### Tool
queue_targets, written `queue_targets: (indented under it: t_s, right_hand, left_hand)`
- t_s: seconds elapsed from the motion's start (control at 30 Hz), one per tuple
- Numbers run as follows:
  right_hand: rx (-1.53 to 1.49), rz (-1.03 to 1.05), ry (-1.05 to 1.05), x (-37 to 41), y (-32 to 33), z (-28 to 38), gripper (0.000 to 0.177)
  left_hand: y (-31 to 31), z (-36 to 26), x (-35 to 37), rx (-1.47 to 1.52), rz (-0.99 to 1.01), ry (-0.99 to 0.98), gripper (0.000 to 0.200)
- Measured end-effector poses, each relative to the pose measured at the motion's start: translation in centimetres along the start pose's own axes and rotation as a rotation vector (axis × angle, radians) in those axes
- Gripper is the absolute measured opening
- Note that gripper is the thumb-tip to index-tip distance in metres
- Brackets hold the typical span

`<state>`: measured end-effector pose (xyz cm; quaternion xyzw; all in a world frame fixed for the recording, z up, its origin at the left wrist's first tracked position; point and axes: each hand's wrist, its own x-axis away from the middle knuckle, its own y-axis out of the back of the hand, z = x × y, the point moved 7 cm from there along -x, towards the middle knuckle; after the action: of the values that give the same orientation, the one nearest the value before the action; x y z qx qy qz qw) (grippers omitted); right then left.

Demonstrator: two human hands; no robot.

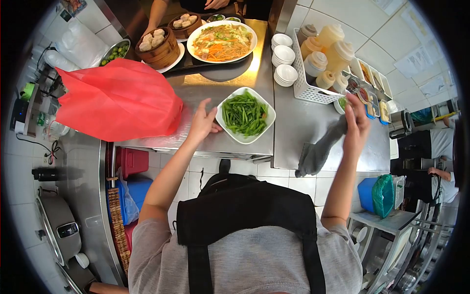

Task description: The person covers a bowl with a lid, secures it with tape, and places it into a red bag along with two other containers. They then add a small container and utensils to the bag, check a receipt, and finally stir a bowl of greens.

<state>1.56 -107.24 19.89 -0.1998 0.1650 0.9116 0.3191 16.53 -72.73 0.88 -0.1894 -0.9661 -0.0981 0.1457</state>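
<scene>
My left hand point(202, 122) rests open at the left edge of a white square dish of green beans point(245, 115) on the steel counter point(235, 78). My right hand point(356, 122) is raised above the right counter and grips a grey cloth point(318, 152) that hangs down from it. A plate of noodles point(223, 41) and two bamboo steamers of dumplings point(157, 46) stand further back on a tray.
A red plastic bag point(115, 100) lies on the left of the counter. Stacked white small bowls point(284, 61) and a white basket of squeeze bottles point(320, 61) stand right of centre. Another person's hands point(215, 4) are at the far side. Another person point(443, 171) stands at right.
</scene>
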Motion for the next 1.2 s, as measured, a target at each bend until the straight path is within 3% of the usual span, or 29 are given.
queue_targets:
  t_s: [0.07,0.1,0.13,0.2,0.27,0.3,0.37,0.47,0.6,0.67,0.73,0.8,0.87,0.97,1.03,1.2]
  right_hand:
    - [-0.122,0.151,-0.258,-0.7,-4.2,-4.0,0.023]
    - [-0.396,0.176,-0.423,-0.5,-6.9,-7.3,0.018]
    - [-0.305,0.239,-0.473,-0.6,-9.0,-10.0,0.019]
    - [0.028,0.344,-0.364,-0.5,-12.8,-11.9,0.017]
    - [0.324,0.508,0.007,0.2,-15.4,-10.3,0.018]
    - [0.327,0.51,0.004,0.5,-15.3,-10.4,0.018]
    - [0.316,0.683,0.306,1.9,-16.2,-6.8,0.027]
    - [0.421,0.852,0.256,3.4,-16.9,-7.1,0.028]
    - [0.629,0.888,0.335,5.1,-17.1,-8.1,0.026]
    - [0.689,0.86,0.315,6.8,-16.6,-7.9,0.024]
    - [0.652,0.857,0.254,7.3,-16.4,-7.6,0.024]
    - [0.373,0.828,0.028,6.3,-15.8,-8.4,0.023]
    - [0.361,0.721,0.029,3.4,-15.7,-8.5,0.021]
    - [0.363,0.68,0.141,-0.3,-16.8,-8.1,0.019]
    - [0.338,0.834,0.314,-0.5,-19.2,-8.1,0.019]
    - [0.357,1.038,0.453,1.1,-22.4,-7.5,0.022]
  left_hand:
    - [0.8,-1.1,0.0,0.144,-0.077,0.002,0.044]
    - [0.3,-0.9,-0.1,0.187,-0.044,0.057,0.04]
    - [0.3,-0.4,-0.6,0.187,-0.039,0.061,0.04]
    - [-0.5,0.1,-2.0,0.075,0.066,-0.015,0.039]
    - [-0.4,-1.1,-2.3,-0.056,0.067,-0.086,0.037]
    - [-0.4,-1.8,-2.4,-0.186,0.063,-0.158,0.036]
    - [-0.2,-2.1,-2.8,-0.245,0.053,-0.209,0.035]
    - [-0.3,-2.3,-3.0,-0.339,0.04,-0.267,0.035]
    - [-0.3,-3.4,-2.4,-0.473,-0.056,-0.372,0.037]
    - [-0.3,-4.1,-1.9,-0.451,-0.048,-0.326,0.038]
    - [-0.3,-4.2,-1.9,-0.426,-0.04,-0.284,0.038]
    - [-0.3,-4.3,-2.2,-0.459,-0.015,-0.278,0.038]
    - [-0.4,-4.8,-2.9,-0.52,0.037,-0.326,0.037]
    - [-1.2,-5.6,-4.3,-0.614,0.157,-0.445,0.037]
    - [-2.1,-6.1,-5.3,-0.664,0.304,-0.495,0.037]
    - [-3.0,-7.2,-5.7,-0.797,0.378,-0.534,0.037]
